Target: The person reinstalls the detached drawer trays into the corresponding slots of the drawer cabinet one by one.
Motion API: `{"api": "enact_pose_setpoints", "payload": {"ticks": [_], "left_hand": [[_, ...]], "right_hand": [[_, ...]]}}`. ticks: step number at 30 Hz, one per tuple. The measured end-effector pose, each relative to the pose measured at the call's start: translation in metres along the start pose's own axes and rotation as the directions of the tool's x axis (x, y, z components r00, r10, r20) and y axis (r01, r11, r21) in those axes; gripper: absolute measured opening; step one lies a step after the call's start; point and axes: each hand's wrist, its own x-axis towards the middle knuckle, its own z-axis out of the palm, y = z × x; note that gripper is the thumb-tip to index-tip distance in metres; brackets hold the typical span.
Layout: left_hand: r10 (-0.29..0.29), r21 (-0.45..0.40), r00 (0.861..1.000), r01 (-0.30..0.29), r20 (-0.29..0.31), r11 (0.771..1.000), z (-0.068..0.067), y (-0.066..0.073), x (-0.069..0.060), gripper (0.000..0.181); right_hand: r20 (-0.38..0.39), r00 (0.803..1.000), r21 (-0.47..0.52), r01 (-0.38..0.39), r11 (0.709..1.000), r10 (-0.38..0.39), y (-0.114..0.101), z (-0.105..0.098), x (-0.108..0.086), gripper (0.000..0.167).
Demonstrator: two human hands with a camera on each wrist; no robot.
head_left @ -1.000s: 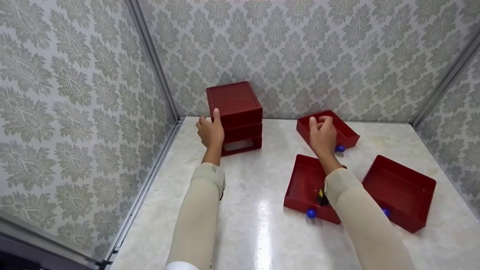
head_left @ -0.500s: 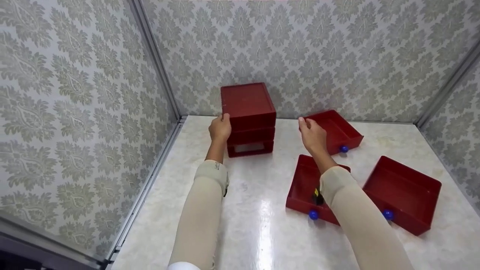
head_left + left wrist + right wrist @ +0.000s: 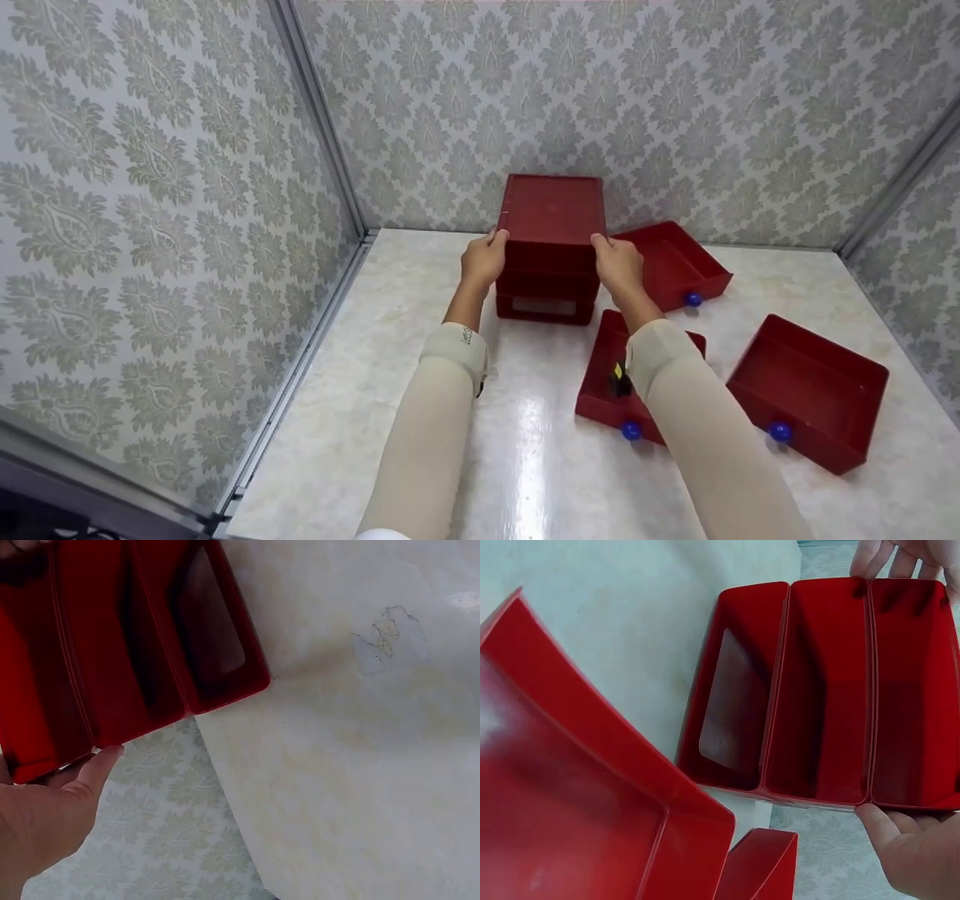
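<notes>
Red cabinet (image 3: 553, 208), three tiers high, stands toward the back of the table (image 3: 337, 375), before a patterned wall (image 3: 487, 112). All three tiers face the person and are drawerless; the lowest shows a window-like opening inside. Whether its base bears fully on the table, I cannot tell.

Both hands are on it, apart from each other, one to each side. Left hand (image 3: 482, 259) grips the left side, thumb at the front edge, fingers round the flank. Right hand (image 3: 620, 266) grips the right side in the same manner. Pale sleeves (image 3: 424, 427) cover both forearms.

Three red drawers lie to the cabinet's right, open side up, each with a blue knob (image 3: 631, 430) on its front. Rear drawer (image 3: 671, 259) sits at an angle near the cabinet, just behind the right hand. Near drawer (image 3: 596, 375), partly hidden by the right forearm, contains a small black item (image 3: 620, 382) with a yellow mark. Right drawer (image 3: 814, 382) lies farthest from the cabinet, also angled.

Noted from the left wrist view: an irregular, dark-lined patch (image 3: 394, 641) on the tabletop.
</notes>
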Motion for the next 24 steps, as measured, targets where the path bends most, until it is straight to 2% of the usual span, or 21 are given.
{"api": "enact_pose_setpoints", "payload": {"ticks": [4, 8, 16, 24], "left_hand": [[0.008, 0.017, 1.000, -0.008, 0.005, 1.000, 0.003, 0.000, -0.002, 0.053], [0.015, 0.026, 1.000, -0.015, 0.007, 1.000, 0.006, 0.001, -0.003, 0.052], [0.032, 0.024, 0.999, -0.033, 0.031, 0.999, 0.006, 0.000, 0.000, 0.054], [0.049, 0.021, 0.999, -0.050, 0.012, 0.999, 0.007, -0.005, 0.000, 0.053]], "right_hand": [[0.051, 0.999, 0.021, -0.017, 1.000, 0.016, 0.004, -0.005, 0.001, 0.049], [0.109, 0.993, 0.036, -0.054, 0.998, 0.050, 0.007, -0.012, 0.002, 0.060], [0.076, 0.996, 0.050, -0.054, 0.997, 0.050, 0.007, -0.009, 0.001, 0.058], [0.106, 0.993, 0.049, -0.052, 0.997, 0.047, 0.011, -0.008, 0.002, 0.062]]}}
